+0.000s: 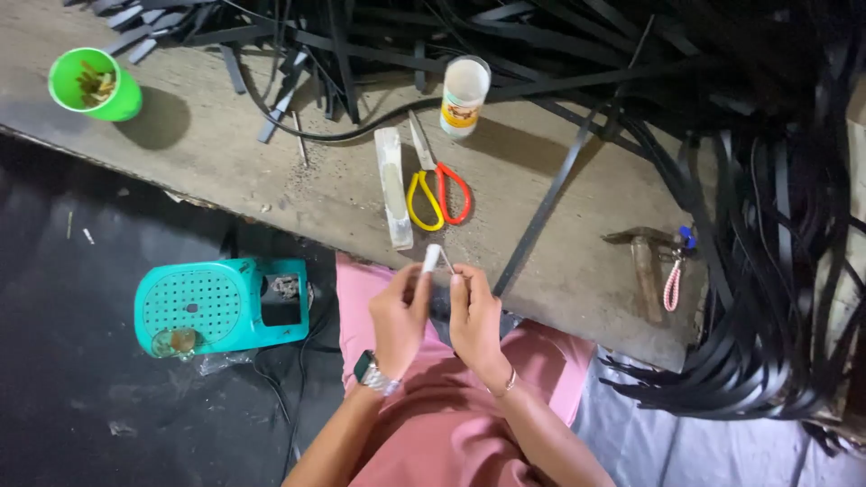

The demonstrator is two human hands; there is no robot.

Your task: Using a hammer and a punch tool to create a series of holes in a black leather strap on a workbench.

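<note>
My left hand (399,317) pinches a small white tube-like piece (432,258) and holds it up over my lap. My right hand (473,316) is close beside it, fingertips pinched on a thin short stick (446,262) that touches the white piece. A dark strip (439,298) lies between the two hands. A watch sits on my left wrist, a thin bracelet on my right. Both hands hover just in front of the wooden bench edge (298,216).
On the bench lie red-and-yellow scissors (437,191), a long pale block (393,187), a white bottle (465,96), a green cup (93,84) and a hammer (644,263). Black strips (758,207) pile up at the right and back. A teal box (221,304) sits on the floor.
</note>
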